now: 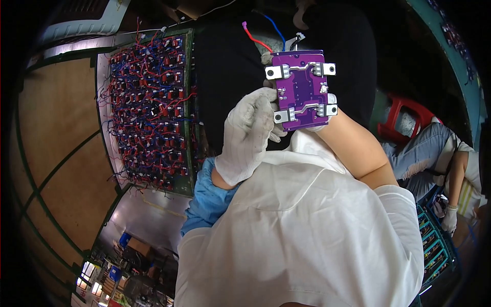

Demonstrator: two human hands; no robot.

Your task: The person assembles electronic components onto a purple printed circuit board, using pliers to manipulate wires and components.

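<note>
Well, at the left edge you have a brown panel (56, 128) crossed by dark green bars; just right of it lies a broad tray (104, 115), packed with wired circuit boards (153, 102) in red and black, their red and blue leads tangled over one another; next comes your left arm in a blue sleeve (207, 197), reaching up past your white shirt (302, 235); your left hand (249, 123), in a white glove, sits at the left side of a purple circuit board (305, 92); its grip is curled nearly closed, but you cannot tell whether it pinches the board's edge; the purple board is in front of you, far of your shirt, with silvery metal brackets (277, 72) near its four corners; a red wire (255, 41) and a blue wire (277, 30) run out from its far end; your right hand (332, 98), gloved too, is mostly hidden beneath the board, its grip closed around it, with glove showing at both side edges; farther right stands a red plastic stool (393, 116); beyond it sits a co-worker in jeans (417, 153), one gloved hand (449, 220) hanging near a teal crate (434, 245).
</note>
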